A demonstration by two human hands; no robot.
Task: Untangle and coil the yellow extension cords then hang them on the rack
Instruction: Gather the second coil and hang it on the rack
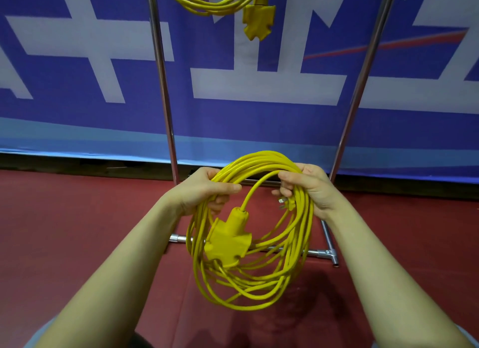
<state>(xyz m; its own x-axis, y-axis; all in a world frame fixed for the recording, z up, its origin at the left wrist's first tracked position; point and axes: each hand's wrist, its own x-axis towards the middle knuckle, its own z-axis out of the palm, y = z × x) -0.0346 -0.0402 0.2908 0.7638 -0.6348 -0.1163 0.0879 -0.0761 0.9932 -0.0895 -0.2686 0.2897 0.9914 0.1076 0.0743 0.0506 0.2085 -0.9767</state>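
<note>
Left hand (pixel 207 189) and right hand (pixel 305 184) curl tight round coiled cord (pixel 298 244); advise keeping loops bunched while lifting to rack (pixel 166 88).

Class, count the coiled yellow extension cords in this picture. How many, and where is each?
2. One coil is gripped by the left hand and right hand; the other coil hangs at the top edge, partly cropped. More may be out of frame.

A single head-worn view looks forward and down, close over the left hand (pixel 204 189) and right hand (pixel 308 187), with the rack (pixel 166 88) standing just beyond them.
</note>
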